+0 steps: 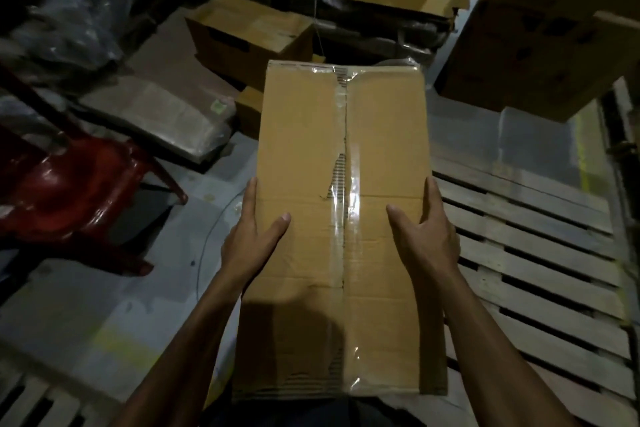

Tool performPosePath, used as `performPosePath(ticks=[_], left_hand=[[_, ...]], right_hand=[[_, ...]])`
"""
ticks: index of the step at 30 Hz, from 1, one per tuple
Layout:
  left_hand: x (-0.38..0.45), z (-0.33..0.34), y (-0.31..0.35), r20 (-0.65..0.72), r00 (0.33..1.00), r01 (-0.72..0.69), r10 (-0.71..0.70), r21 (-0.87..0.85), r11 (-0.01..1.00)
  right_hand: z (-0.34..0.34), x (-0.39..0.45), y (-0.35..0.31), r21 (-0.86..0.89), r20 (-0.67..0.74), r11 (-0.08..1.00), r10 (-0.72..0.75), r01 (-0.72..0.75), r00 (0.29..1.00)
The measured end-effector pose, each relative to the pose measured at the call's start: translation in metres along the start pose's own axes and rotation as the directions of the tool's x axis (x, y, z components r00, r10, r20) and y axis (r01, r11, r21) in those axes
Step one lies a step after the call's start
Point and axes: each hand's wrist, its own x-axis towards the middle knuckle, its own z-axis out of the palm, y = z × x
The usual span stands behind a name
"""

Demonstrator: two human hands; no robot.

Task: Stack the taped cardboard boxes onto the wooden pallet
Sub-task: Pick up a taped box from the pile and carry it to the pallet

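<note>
Nearest us: a long taped cardboard box [341, 218], held lengthwise away from the body, clear tape [349, 204] running down its centre seam, torn cardboard showing midway. Our left hand [252, 236] grips the box's left edge, thumb on top, fingers wrapped down the side. Our right hand [429, 229] grips the right edge the same way, thumb on the top face. Both forearms reach in from below.

Right of the box: the wooden pallet [533, 253], slats bare, lower than the box. Whether the box touches it, we cannot tell. A second slatted piece [38, 402] shows left of the box's near end.

Left of the box: a red plastic chair [76, 184] on the grey floor [104, 315], then a plastic-wrapped bundle [162, 118].

Beyond the box's far end: an open brown carton [249, 35]. Beyond and right: stacked brown cartons [540, 45] at the pallet's far end.
</note>
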Motion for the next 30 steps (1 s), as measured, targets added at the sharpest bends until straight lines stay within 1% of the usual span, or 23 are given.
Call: performPosePath(ticks=[6,9,13,17,20,23,27,30], left_hand=[[0.104,-0.055,0.019,0.04,0.995,-0.087,0.087,-0.001,0.996],[0.146,-0.066,0.03,0.052,0.992,-0.113,0.113,-0.002,0.994],[0.197,-0.065,0.049,0.106,0.98,-0.167,0.168,-0.02,0.986],[0.252,-0.05,0.071,0.146,0.968,-0.204,0.207,-0.03,0.978],[0.302,-0.025,0.085,0.192,0.959,-0.209,0.208,-0.015,0.978],[0.357,0.003,0.104,0.246,0.945,-0.214,0.216,-0.037,0.976],[0.431,0.041,0.152,0.305,0.924,-0.236,0.23,-0.02,0.972],[0.48,0.068,0.196,0.366,0.893,-0.26,0.264,-0.06,0.964]], right_hand=[[0.027,0.051,-0.079,0.03,-0.051,0.999,0.029,-0.027,0.998],[0.032,0.078,-0.104,0.047,-0.089,0.998,0.036,-0.032,0.995],[0.033,0.117,-0.122,0.045,-0.125,0.997,0.071,-0.066,0.99],[0.038,0.16,-0.127,0.064,-0.154,0.992,0.114,-0.105,0.981],[0.042,0.205,-0.123,0.091,-0.168,0.984,0.167,-0.154,0.971],[0.04,0.259,-0.119,0.121,-0.167,0.973,0.215,-0.197,0.962],[0.021,0.339,-0.125,0.17,-0.157,0.951,0.284,-0.257,0.946],[-0.002,0.392,-0.129,0.196,-0.179,0.934,0.332,-0.297,0.926]])
